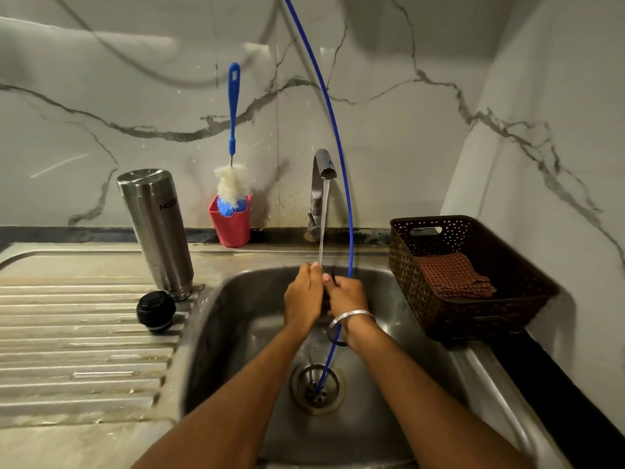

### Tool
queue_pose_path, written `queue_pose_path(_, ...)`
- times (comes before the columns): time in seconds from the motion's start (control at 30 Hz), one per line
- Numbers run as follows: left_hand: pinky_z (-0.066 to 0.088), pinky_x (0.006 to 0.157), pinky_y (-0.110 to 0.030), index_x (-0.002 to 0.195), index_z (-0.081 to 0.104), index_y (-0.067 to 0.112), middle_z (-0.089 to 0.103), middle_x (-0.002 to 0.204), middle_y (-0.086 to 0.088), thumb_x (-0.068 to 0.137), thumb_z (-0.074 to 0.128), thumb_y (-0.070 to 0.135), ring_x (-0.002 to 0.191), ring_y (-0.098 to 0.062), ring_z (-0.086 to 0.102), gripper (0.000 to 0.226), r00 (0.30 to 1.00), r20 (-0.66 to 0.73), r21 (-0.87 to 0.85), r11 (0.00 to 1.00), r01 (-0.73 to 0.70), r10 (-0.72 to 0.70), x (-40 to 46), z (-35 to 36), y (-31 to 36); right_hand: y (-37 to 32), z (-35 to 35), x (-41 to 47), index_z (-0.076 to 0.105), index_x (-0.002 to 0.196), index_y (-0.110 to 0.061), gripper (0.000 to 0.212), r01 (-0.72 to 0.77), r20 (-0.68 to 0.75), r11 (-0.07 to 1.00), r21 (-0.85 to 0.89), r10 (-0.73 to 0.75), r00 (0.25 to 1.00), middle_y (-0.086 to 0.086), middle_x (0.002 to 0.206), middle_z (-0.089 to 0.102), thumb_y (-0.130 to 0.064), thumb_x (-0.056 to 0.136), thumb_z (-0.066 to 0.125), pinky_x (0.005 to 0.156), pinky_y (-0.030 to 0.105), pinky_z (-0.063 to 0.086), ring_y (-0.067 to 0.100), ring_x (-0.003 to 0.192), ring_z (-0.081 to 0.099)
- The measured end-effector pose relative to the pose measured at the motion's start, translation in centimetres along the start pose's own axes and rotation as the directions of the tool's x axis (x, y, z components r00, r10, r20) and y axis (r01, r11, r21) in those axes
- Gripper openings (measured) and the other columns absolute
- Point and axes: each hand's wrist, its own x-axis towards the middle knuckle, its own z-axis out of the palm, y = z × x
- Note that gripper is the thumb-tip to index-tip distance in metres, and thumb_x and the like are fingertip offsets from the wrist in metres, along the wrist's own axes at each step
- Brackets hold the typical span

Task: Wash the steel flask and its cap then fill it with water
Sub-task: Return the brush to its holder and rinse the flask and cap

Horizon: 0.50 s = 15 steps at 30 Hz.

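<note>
Fingers of both hands pressed together under the tap stream, over the sink: my left hand curled shut, right hand clasped against it w/ something small & dark between, can't tell what. Far left of the tap, the black cap lies on the drainboard; steel flask stands upside down just behind it. Nearer the tap, a bottle brush sits in a red cup. Right of the tap, a blue tube drops to the drain. Further right, a brown basket w/ a cloth.
</note>
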Motion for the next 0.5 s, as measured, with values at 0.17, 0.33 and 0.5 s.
queue_pose_path(0.17, 0.049, 0.067, -0.033, 0.085, 0.064, 0.015, 0.064, 0.076, -0.001, 0.107, 0.041, 0.026, 0.072, -0.015, 0.061, 0.033, 0.970, 0.092, 0.175, 0.956, -0.238, 0.224, 0.9, -1.2, -1.6, 0.2, -0.4, -0.2, 0.067, 0.083, -0.011, 0.029, -0.131, 0.117, 0.990, 0.053, 0.125, 0.985, 0.007, 0.078, 0.068, -0.027, 0.103, 0.054, 0.052, 0.025, 0.046, 0.017, 0.069, 0.062)
queue_pose_path(0.33, 0.031, 0.041, -0.022, 0.076, 0.057, 0.008, 0.056, 0.059, -0.009, 0.102, 0.033, 0.023, 0.045, -0.019, 0.048, 0.038, 0.831, 0.368, -0.125, 0.863, 0.489, -0.417, 2.3, -1.8, -0.1, 0.2, -2.1, 0.2, 0.072, 0.094, -0.011, 0.015, 0.400, 0.340, 0.843, -0.358, -0.281, 0.897, 0.006, 0.087, 0.074, -0.017, 0.099, 0.060, 0.074, 0.028, 0.057, 0.018, 0.083, 0.071)
queue_pose_path(0.5, 0.021, 0.028, -0.014, 0.075, 0.057, 0.010, 0.048, 0.052, -0.003, 0.101, 0.043, 0.041, 0.036, -0.011, 0.043, 0.043, 0.563, 0.662, -0.353, 0.458, 0.816, -0.494, 1.7, -3.4, -0.7, 0.9, -1.1, -0.4, 0.070, 0.101, -0.022, 0.014, 0.522, 0.416, 0.559, -0.645, -0.317, 0.853, -0.001, 0.088, 0.071, -0.023, 0.098, 0.056, 0.074, 0.033, 0.055, 0.016, 0.081, 0.066)
